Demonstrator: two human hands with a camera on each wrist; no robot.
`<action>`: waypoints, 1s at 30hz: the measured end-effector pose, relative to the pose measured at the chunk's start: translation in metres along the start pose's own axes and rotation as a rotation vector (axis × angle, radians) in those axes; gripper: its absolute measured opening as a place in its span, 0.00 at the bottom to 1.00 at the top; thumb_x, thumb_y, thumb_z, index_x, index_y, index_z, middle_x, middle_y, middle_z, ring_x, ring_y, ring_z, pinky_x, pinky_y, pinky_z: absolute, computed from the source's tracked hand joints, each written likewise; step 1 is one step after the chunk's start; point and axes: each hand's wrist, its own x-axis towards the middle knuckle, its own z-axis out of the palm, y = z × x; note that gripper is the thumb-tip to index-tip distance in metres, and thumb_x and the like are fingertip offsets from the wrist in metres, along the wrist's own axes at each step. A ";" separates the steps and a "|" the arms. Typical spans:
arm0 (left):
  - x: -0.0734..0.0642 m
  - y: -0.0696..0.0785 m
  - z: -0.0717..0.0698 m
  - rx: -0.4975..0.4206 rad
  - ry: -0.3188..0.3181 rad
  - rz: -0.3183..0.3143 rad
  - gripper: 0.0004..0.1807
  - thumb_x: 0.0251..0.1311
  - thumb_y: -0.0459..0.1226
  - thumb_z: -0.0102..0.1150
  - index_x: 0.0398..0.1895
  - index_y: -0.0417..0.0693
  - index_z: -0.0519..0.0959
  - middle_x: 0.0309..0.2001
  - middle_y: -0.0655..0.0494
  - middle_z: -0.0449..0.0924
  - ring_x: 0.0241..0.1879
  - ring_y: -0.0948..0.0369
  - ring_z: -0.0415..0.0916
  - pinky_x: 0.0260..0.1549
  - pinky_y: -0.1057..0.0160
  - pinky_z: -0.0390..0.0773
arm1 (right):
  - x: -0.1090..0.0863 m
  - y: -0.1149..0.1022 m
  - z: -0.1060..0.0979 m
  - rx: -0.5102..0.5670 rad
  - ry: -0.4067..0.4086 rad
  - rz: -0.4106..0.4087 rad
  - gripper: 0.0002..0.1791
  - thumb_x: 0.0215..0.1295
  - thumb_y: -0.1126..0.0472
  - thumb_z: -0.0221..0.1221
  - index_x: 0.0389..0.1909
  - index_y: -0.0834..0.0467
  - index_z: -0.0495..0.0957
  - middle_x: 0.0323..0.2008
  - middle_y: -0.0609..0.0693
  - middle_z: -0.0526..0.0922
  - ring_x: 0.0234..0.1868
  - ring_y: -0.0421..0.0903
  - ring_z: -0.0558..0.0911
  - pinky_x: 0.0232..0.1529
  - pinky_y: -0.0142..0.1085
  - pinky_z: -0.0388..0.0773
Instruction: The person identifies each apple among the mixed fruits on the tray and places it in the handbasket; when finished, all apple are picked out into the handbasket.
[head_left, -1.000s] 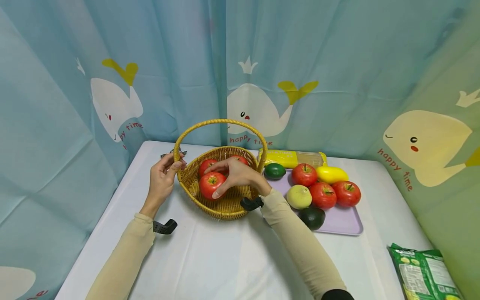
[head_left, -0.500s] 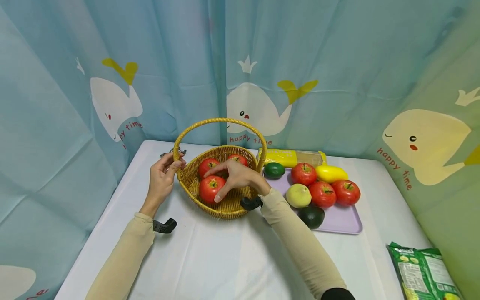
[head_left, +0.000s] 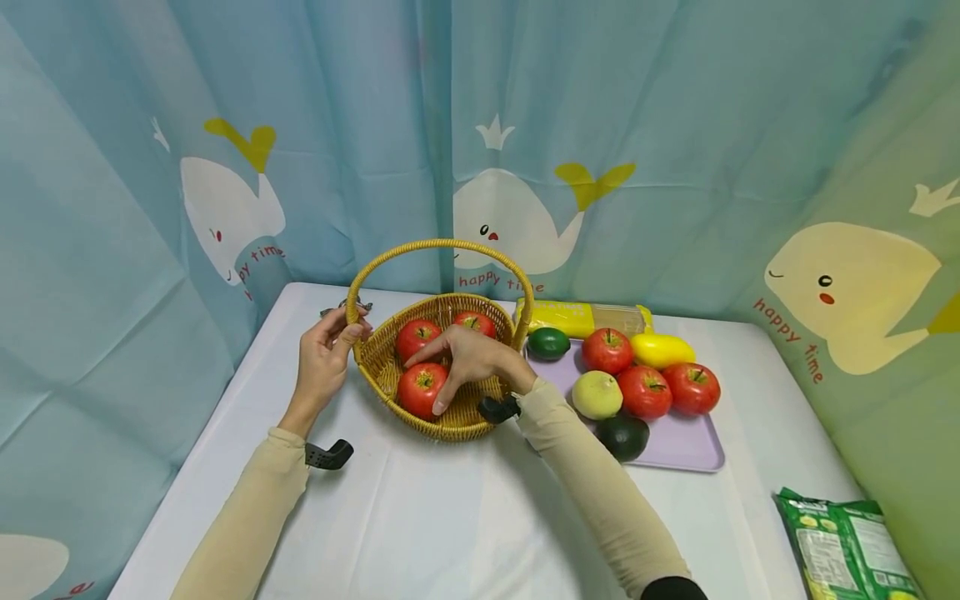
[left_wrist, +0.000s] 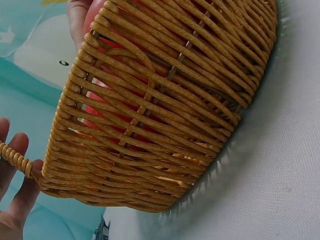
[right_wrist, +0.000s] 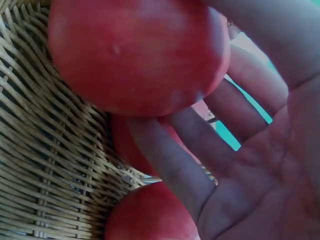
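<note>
A yellow-brown wicker basket (head_left: 459,431) with a tall arched handle (head_left: 442,243) stands on the table. My left hand (head_left: 321,358) pinches the foot of the handle at its left side; the left wrist view shows fingertips around the wrapped handle end (left_wrist: 17,161). Inside the basket, my right hand (head_left: 474,357) grips a red apple (head_left: 420,388) at the front left, thumb on its near right side and fingers at its far side. Behind it lie two more red apples, one at the left (head_left: 416,337) and one at the back (head_left: 474,322), partly behind the hand.
Right of the basket, a lilac tray (head_left: 693,450) bears several red apples (head_left: 645,390), a pale green round fruit (head_left: 597,394), an avocado (head_left: 622,437), a lime (head_left: 549,342) and a yellow fruit (head_left: 663,351). A yellow packet (head_left: 570,317) lies behind; a green bag (head_left: 847,542) lies front right.
My right hand has lowered the red apple towards the front of the basket, and its thumb and fingers have spread a little. My left hand has stayed on the handle.
</note>
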 end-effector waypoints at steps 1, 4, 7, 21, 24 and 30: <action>0.000 0.000 -0.001 0.003 -0.001 -0.004 0.13 0.76 0.29 0.57 0.56 0.26 0.80 0.42 0.42 0.86 0.42 0.65 0.85 0.46 0.71 0.85 | 0.001 -0.001 0.001 -0.012 -0.001 -0.001 0.40 0.41 0.56 0.88 0.61 0.52 0.87 0.60 0.42 0.88 0.64 0.42 0.79 0.65 0.37 0.80; -0.001 0.001 -0.005 0.010 0.005 -0.009 0.13 0.76 0.29 0.57 0.56 0.26 0.80 0.41 0.51 0.86 0.42 0.66 0.85 0.46 0.71 0.86 | 0.005 -0.003 0.004 -0.037 -0.007 -0.004 0.41 0.41 0.55 0.88 0.61 0.53 0.87 0.59 0.42 0.89 0.63 0.42 0.79 0.63 0.34 0.81; -0.002 0.002 -0.008 0.016 0.017 -0.007 0.12 0.76 0.28 0.57 0.55 0.27 0.80 0.40 0.60 0.86 0.42 0.67 0.85 0.46 0.72 0.85 | 0.009 -0.006 0.007 -0.056 -0.011 0.011 0.41 0.41 0.54 0.88 0.61 0.54 0.87 0.59 0.43 0.89 0.63 0.42 0.80 0.62 0.33 0.82; -0.003 0.001 -0.005 0.001 0.015 0.001 0.12 0.76 0.28 0.57 0.56 0.26 0.80 0.40 0.60 0.86 0.42 0.66 0.85 0.47 0.72 0.85 | 0.005 -0.017 0.007 -0.162 -0.038 0.137 0.43 0.43 0.54 0.87 0.65 0.50 0.84 0.64 0.44 0.85 0.63 0.43 0.79 0.66 0.39 0.81; -0.003 -0.001 -0.003 -0.002 0.013 -0.001 0.12 0.76 0.28 0.57 0.55 0.27 0.80 0.40 0.55 0.86 0.42 0.65 0.85 0.47 0.71 0.85 | 0.001 -0.014 0.005 -0.151 -0.060 0.120 0.41 0.45 0.56 0.86 0.65 0.49 0.84 0.64 0.41 0.85 0.65 0.44 0.78 0.68 0.42 0.80; -0.002 -0.003 0.002 -0.004 0.004 0.004 0.14 0.77 0.28 0.56 0.56 0.23 0.78 0.41 0.46 0.86 0.43 0.62 0.86 0.48 0.70 0.86 | -0.005 -0.009 0.001 -0.100 -0.072 0.106 0.39 0.47 0.63 0.85 0.64 0.48 0.85 0.61 0.39 0.87 0.66 0.43 0.78 0.69 0.44 0.80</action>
